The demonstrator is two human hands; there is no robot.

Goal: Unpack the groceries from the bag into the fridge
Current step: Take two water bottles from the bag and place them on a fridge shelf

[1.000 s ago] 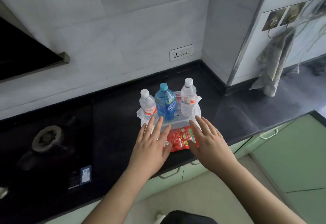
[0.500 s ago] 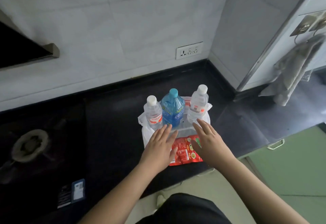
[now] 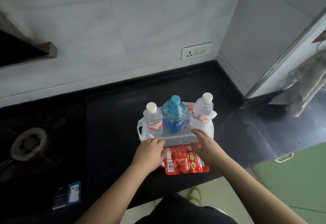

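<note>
Your left hand [image 3: 150,151] rests with its fingers laid flat and together on the near rim of the white plastic bag [image 3: 210,128], and your right hand [image 3: 205,144] reaches in with fingers straight and slightly apart toward the right clear bottle [image 3: 201,112], pinching nothing. The bag sits on the black counter [image 3: 114,117] holding the left clear bottle [image 3: 153,119], the blue bottle [image 3: 173,116] and a translucent box [image 3: 178,138], with a red packet [image 3: 185,158] lying at its near edge, so unpacking looks barely begun and your next move probably calls for gripping one item and lifting it clear. No fridge interior is visible, the box's contents are hard to make out, and your left fingertips blur against the bag.
</note>
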